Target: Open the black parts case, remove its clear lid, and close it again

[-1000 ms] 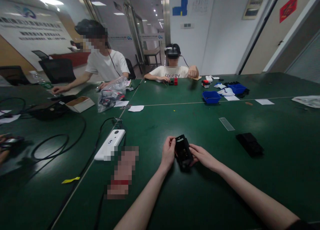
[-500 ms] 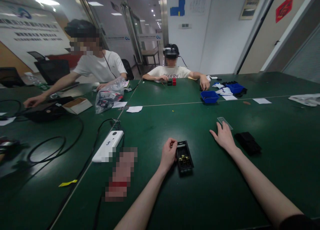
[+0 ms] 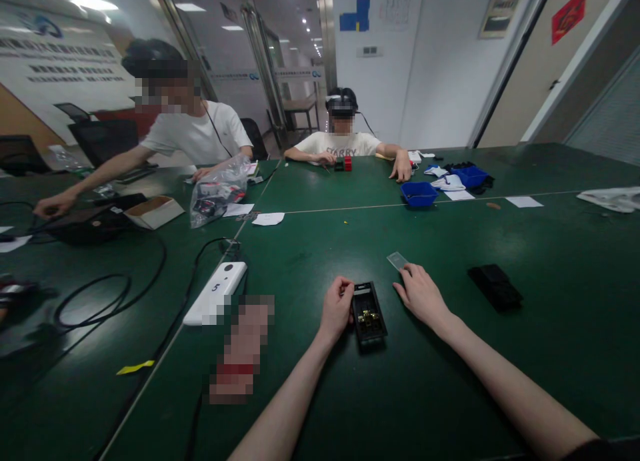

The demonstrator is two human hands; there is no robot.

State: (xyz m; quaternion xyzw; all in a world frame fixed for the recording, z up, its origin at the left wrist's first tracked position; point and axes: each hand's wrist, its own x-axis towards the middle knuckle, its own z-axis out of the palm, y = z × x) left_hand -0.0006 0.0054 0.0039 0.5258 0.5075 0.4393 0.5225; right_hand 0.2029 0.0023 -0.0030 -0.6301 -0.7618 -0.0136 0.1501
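A small open black case (image 3: 369, 312) with brass-coloured parts inside lies flat on the green table (image 3: 350, 394) in front of me. My left hand (image 3: 337, 307) rests curled against its left edge, fingers pinched at the top corner. My right hand (image 3: 421, 293) lies flat just right of the case, fingers stretched out, fingertips pressing on a thin clear plastic strip (image 3: 397, 260). A black cover piece (image 3: 494, 286) lies further right, apart from both hands.
A white box marked 5 (image 3: 216, 291) and black cables (image 3: 100, 294) lie to the left. Blue bins (image 3: 419, 193), paper slips and a plastic bag (image 3: 217, 191) sit further back. Two other people sit at the far side of the table.
My right hand let go of the case, reached out to the clear strip, and has dragged it back left toward the case. The case now lies flat on the table.
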